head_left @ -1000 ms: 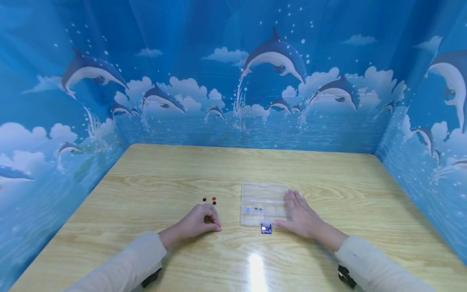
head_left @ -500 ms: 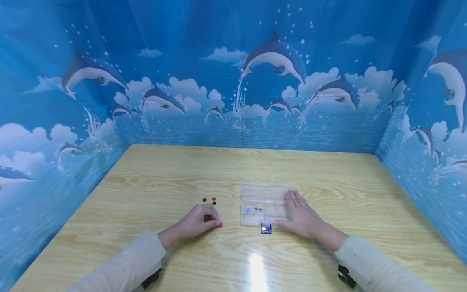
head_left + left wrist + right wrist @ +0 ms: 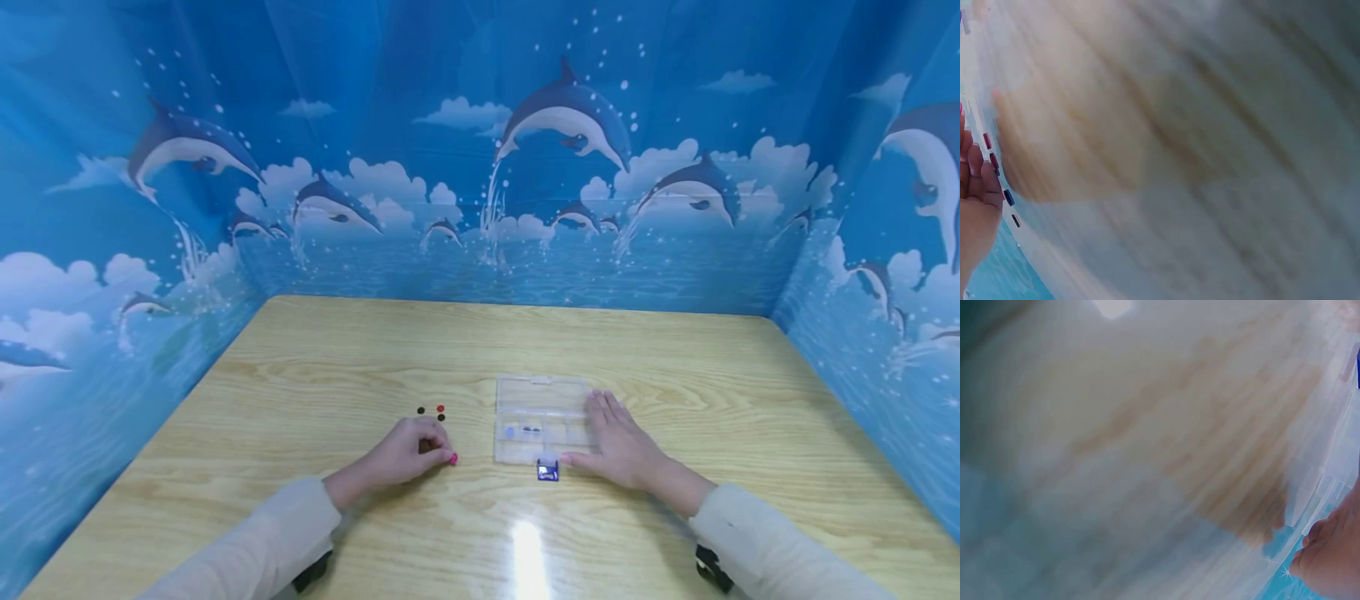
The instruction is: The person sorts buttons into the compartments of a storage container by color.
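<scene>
My left hand pinches a small pinkish-red disc between thumb and fingertips, just above or on the wooden table. Beyond its knuckles lie two dark discs and a red disc. In the left wrist view the left hand is cut off at the edge, beside several small discs. My right hand rests with fingers spread along the right side of a clear plastic compartment box, whose lid lies folded back. In the right wrist view, only part of the right hand shows.
A dark blue square-framed piece sits at the box's front edge. Inside a left compartment are a pale blue round piece and small dark pieces. A dolphin-print curtain borders the table.
The pinkish-red disc at the left fingertips has come more fully into sight and shifted slightly away from me. The right hand and the box have stayed put.
</scene>
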Demonstrator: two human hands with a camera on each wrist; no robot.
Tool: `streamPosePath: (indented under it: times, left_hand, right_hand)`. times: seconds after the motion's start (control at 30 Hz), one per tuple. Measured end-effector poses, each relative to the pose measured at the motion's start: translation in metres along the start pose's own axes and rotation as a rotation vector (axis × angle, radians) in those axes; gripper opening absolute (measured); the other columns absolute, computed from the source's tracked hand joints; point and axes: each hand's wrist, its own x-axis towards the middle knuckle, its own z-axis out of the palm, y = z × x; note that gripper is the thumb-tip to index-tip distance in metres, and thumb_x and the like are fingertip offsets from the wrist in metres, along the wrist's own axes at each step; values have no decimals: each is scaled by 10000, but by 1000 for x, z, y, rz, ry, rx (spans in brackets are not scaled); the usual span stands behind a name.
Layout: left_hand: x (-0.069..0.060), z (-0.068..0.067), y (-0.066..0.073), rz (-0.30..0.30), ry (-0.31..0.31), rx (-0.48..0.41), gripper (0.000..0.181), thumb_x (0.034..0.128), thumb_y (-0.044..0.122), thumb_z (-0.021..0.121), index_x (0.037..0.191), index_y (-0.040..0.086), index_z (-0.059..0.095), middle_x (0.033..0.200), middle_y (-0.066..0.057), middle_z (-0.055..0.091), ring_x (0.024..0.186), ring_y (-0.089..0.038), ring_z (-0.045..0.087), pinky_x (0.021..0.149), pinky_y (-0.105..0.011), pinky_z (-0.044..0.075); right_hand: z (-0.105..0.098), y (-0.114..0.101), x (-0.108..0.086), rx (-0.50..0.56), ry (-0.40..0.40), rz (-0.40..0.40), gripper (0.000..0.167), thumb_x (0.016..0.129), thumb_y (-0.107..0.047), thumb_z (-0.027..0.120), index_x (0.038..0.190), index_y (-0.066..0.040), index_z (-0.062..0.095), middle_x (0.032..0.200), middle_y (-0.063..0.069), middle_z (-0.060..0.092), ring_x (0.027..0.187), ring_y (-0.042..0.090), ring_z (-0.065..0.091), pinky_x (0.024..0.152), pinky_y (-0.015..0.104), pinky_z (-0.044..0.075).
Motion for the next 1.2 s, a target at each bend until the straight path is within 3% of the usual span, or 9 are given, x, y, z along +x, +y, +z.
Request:
streamPosePath:
  times: [0.4,0.83,1.03,1.2]
  left_hand:
    - [3,-1,5,-10,13,15,55,809,86,683,761,101,704,803,-2,647,695,-6,465,608,-166,420]
    - [8,1,10,44,65,-12,69,806,72,691,744,44,679,789,-56,645,739,6,480,645,-155,461]
    - [12,2,14,29,67,-18,51,809,54,673,765,31,685,783,-64,641,665,9,447,575,-148,424]
    - [15,4,18,5,70,-22,50,811,69,667,770,43,679,823,-65,642,686,13,475,609,-151,460]
  right_hand:
    - [-1,0,0,3,-3,5,1007,829,-627,509,1391,151,203,1461,336,193,1375,471,149,1121,539,176]
    - [-2,0,0,0,0,-4,998,833,-617,512,1388,155,208,1459,338,196,1372,475,155,1119,542,182]
    - [-1,0,0,-2,0,-2,1005,831,-626,507,1387,155,208,1459,338,196,1372,475,155,1118,544,183]
    - [-1,1,0,-4,-3,0,1011,829,-634,504,1389,153,206,1460,337,194,1373,474,151,1118,543,182]
